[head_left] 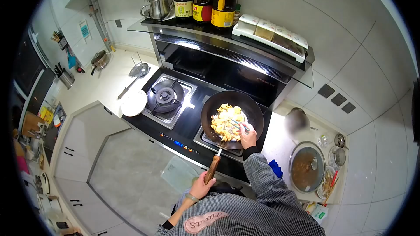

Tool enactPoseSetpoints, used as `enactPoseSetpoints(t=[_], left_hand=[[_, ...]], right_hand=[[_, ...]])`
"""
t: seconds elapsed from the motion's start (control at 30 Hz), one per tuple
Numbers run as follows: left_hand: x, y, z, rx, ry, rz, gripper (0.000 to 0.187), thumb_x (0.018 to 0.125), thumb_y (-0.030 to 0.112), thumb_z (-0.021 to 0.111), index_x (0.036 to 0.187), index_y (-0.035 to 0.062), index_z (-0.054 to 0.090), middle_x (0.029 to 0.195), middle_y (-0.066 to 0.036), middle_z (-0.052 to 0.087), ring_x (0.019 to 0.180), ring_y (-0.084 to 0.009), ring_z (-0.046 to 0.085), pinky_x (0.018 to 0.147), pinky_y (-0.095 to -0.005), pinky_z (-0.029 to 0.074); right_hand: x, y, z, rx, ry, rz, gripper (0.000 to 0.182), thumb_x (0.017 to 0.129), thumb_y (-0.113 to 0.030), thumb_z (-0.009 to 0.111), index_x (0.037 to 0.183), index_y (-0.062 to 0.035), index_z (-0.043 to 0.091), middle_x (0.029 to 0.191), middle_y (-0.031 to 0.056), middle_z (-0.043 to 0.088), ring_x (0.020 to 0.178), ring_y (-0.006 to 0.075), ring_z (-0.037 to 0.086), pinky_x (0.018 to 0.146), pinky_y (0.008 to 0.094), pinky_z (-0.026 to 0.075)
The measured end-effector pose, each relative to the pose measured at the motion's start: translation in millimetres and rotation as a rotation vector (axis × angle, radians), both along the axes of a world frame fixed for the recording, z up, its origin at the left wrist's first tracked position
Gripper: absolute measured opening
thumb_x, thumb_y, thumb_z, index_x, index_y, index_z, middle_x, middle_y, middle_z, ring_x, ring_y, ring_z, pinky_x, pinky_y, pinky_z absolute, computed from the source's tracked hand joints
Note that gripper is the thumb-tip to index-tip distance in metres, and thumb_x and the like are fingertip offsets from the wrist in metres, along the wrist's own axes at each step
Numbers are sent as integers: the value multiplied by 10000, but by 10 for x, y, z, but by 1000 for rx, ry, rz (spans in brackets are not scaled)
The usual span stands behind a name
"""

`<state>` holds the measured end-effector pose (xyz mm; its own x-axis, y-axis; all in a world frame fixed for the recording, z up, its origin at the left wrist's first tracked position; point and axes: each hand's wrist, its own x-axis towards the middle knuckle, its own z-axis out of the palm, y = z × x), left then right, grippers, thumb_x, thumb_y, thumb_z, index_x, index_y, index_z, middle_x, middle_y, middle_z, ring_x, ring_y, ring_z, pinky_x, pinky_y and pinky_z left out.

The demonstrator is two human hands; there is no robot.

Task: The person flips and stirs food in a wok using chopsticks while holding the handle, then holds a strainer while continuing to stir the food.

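A dark wok [254, 109] stands on the right burner of the black stove. Inside it lies a heap of yellow, egg-like pieces [225, 120]. My left hand [202, 186] is wrapped round the wok's brown wooden handle [213, 169]. Over the right part of the wok, my right hand [247, 136] holds thin bluish chopsticks [236, 124], whose tips reach into the food.
Left of the wok is a bare burner [165, 96], with a white plate [134, 102] and a ladle [131, 88] beside it. A lidded pot [307, 167] and small bowls stand on the right counter. Bottles [223, 6] and a seasoning rack [271, 38] line the shelf above.
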<state>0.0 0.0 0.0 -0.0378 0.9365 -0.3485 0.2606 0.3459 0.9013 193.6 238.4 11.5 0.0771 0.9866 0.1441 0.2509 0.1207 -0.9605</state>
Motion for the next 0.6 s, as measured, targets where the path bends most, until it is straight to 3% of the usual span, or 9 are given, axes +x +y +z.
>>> enactPoseSetpoints(t=[0.07, 0.23, 0.33, 0.4, 0.5, 0.6], left_hand=[[-9, 39, 24, -23, 86, -18, 578, 882, 416, 672, 1261, 15, 500, 956, -191, 680, 879, -318, 680, 764, -378, 521], [31, -54, -1, -13, -5, -9, 576, 885, 430, 661, 1251, 14, 503, 954, -203, 675, 879, -340, 675, 766, -390, 520], [0, -3, -8, -13, 11, -20, 581, 884, 436, 659, 1255, 18, 500, 958, -207, 674, 883, -346, 673, 769, -397, 520], [-19, -1, -8, -20, 38, -27, 585, 884, 439, 660, 1259, 20, 497, 962, -206, 674, 885, -346, 673, 770, -398, 520], [-9, -22, -2, -24, 48, -27, 598, 882, 443, 662, 1269, 21, 489, 959, -203, 675, 886, -347, 672, 769, -397, 520], [-2, -9, 5, 99, 77, -4, 608, 881, 453, 660, 1274, 24, 484, 955, -202, 675, 881, -349, 672, 764, -399, 520]], right_hand=[[-43, 36, 18, 1, -43, -15, 150, 958, -107, 572, 1010, -10, 674, 985, 102, 646, 765, 173, 697, 658, 266, 542], [-57, 61, 72, 137, -255, 175, 157, 951, -139, 586, 1025, -31, 672, 955, 116, 672, 754, 174, 691, 677, 259, 528], [-109, 212, 35, 195, -235, 186, 192, 958, -160, 586, 1034, -7, 672, 948, 119, 694, 764, 175, 703, 671, 254, 537], [-85, 281, 33, -82, 91, 130, 242, 964, -171, 588, 1040, 46, 662, 945, 123, 700, 765, 181, 713, 676, 257, 551], [-5, 359, -10, -81, 308, 115, 252, 978, -144, 552, 1066, 67, 657, 940, 131, 707, 779, 199, 718, 651, 263, 573], [65, 359, -6, -54, 318, 26, 264, 997, -184, 549, 1041, 60, 640, 930, 147, 692, 748, 215, 711, 655, 280, 579]])
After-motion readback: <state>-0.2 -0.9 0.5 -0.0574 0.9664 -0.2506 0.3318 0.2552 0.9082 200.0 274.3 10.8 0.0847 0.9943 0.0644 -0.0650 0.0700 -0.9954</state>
